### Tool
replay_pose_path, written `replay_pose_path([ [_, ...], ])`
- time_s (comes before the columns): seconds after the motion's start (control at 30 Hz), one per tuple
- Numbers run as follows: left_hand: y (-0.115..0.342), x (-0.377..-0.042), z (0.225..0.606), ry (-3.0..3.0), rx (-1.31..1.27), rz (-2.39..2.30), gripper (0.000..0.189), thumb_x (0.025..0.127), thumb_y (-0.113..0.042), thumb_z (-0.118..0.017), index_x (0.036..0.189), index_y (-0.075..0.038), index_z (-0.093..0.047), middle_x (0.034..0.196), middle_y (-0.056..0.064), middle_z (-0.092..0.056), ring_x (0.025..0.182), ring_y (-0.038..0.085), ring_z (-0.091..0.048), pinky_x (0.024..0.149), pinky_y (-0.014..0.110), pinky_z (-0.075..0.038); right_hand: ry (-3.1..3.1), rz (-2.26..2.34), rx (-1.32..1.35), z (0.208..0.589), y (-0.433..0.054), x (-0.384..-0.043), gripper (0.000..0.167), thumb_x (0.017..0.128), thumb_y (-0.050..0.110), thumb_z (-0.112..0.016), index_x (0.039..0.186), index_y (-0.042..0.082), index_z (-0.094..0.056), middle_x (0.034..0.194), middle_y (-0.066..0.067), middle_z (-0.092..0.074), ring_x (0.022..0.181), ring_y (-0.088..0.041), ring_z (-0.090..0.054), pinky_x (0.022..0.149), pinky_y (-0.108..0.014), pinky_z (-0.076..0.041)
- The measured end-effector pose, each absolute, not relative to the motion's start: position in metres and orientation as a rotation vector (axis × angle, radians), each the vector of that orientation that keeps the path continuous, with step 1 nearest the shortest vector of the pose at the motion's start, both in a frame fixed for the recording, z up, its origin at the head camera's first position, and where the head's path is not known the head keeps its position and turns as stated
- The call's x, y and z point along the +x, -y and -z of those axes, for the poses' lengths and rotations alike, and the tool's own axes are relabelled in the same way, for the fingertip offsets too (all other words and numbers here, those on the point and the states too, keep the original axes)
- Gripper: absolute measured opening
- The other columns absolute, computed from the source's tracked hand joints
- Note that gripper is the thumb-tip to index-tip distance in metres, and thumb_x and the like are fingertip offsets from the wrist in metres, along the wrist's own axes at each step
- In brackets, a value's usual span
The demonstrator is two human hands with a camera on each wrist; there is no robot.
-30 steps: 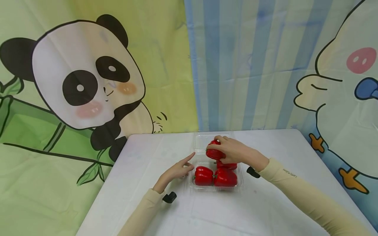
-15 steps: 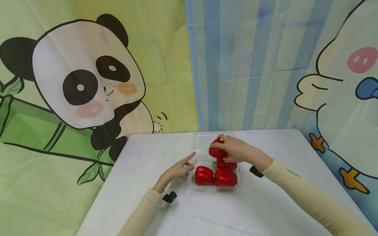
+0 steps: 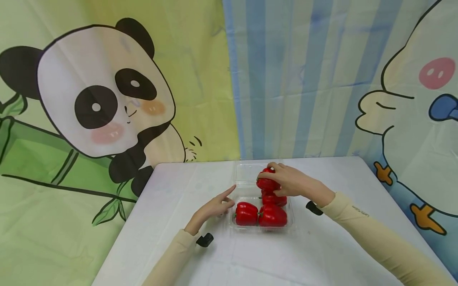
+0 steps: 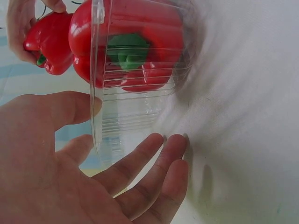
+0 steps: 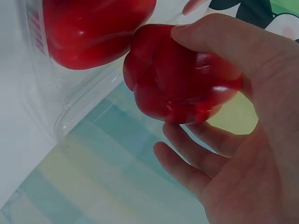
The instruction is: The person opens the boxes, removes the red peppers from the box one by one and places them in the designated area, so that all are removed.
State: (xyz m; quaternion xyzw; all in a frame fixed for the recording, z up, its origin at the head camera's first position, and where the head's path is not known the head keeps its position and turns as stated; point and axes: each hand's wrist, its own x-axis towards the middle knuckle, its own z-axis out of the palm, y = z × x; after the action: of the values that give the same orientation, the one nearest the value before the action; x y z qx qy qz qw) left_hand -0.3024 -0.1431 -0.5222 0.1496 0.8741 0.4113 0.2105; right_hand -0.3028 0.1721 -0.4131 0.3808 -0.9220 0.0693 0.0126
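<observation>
My right hand (image 3: 294,181) grips a red bell pepper (image 3: 266,183) by thumb and fingers, above the back part of a clear plastic box (image 3: 290,217). In the right wrist view the thumb presses one side of this held pepper (image 5: 187,79), whose green stem shows only in the left wrist view. Three more red bell peppers lie in the box: one at front left (image 3: 246,214), one at front right (image 3: 273,215), one behind at right (image 3: 279,200), partly covered by the right hand. At the box's left side is my left hand (image 3: 214,205), its thumb at the rim (image 4: 96,119) and its fingers loosely extended.
The box's clear lid (image 3: 245,173) lies folded back behind it, near the table's far edge. A white cloth covers the table (image 3: 193,182). Behind stands a printed curtain (image 3: 204,99) with a panda and blue stripes. A dark device (image 3: 205,240) sits at each wrist.
My right hand has shifted a little to the right with the held bell pepper, which now overlaps the back right pepper in the head view. The left hand stays in place.
</observation>
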Motion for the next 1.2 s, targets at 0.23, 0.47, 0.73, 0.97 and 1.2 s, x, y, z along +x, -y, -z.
replay_pose_path([
  [0.23,0.143,-0.301,0.521,-2.430,0.414,-1.147,0.064,0.103,-0.031,-0.053,0.160,-0.036,-0.025,0.133,0.017,-0.061,0.085,0.024,-0.063,0.070,0.035,-0.052,2.885,-0.221,1.155,0.411,-0.178,-0.302,0.068,0.076,0.019,-0.086,0.136,0.029,-0.056,0.129,-0.012,-0.054,0.109,-0.030,-0.056,0.083,-0.045,-0.057],
  [0.47,0.143,-0.302,0.523,-2.427,0.417,-1.152,0.064,0.103,-0.031,-0.053,0.160,-0.034,-0.024,0.133,0.017,-0.060,0.085,0.024,-0.062,0.070,0.035,-0.052,2.887,-0.230,1.149,0.411,-0.186,-0.303,0.067,0.077,0.017,-0.085,0.137,0.027,-0.057,0.130,-0.014,-0.054,0.109,-0.031,-0.056,0.082,-0.045,-0.057],
  [0.73,0.144,-0.302,0.524,-2.419,0.420,-1.162,0.064,0.103,-0.030,-0.053,0.160,-0.035,-0.024,0.133,0.018,-0.060,0.085,0.025,-0.062,0.069,0.035,-0.052,2.898,-0.258,1.107,0.412,-0.198,-0.305,0.068,0.075,0.018,-0.087,0.136,0.025,-0.057,0.130,-0.015,-0.054,0.113,-0.033,-0.055,0.082,-0.045,-0.058],
  [0.97,0.143,-0.302,0.523,-2.422,0.415,-1.161,0.064,0.103,-0.031,-0.053,0.160,-0.034,-0.024,0.133,0.017,-0.060,0.083,0.023,-0.061,0.068,0.034,-0.051,2.898,-0.286,1.079,0.414,-0.210,-0.306,0.067,0.076,0.018,-0.087,0.135,0.026,-0.057,0.128,-0.013,-0.054,0.110,-0.031,-0.056,0.082,-0.044,-0.058],
  [1.2,0.143,-0.303,0.524,-2.423,0.411,-1.160,0.064,0.103,-0.031,-0.053,0.161,-0.034,-0.023,0.134,0.017,-0.060,0.083,0.024,-0.061,0.068,0.034,-0.051,2.908,-0.288,1.048,0.416,-0.218,-0.305,0.066,0.076,0.019,-0.087,0.135,0.025,-0.058,0.128,-0.014,-0.055,0.111,-0.033,-0.056,0.080,-0.042,-0.059],
])
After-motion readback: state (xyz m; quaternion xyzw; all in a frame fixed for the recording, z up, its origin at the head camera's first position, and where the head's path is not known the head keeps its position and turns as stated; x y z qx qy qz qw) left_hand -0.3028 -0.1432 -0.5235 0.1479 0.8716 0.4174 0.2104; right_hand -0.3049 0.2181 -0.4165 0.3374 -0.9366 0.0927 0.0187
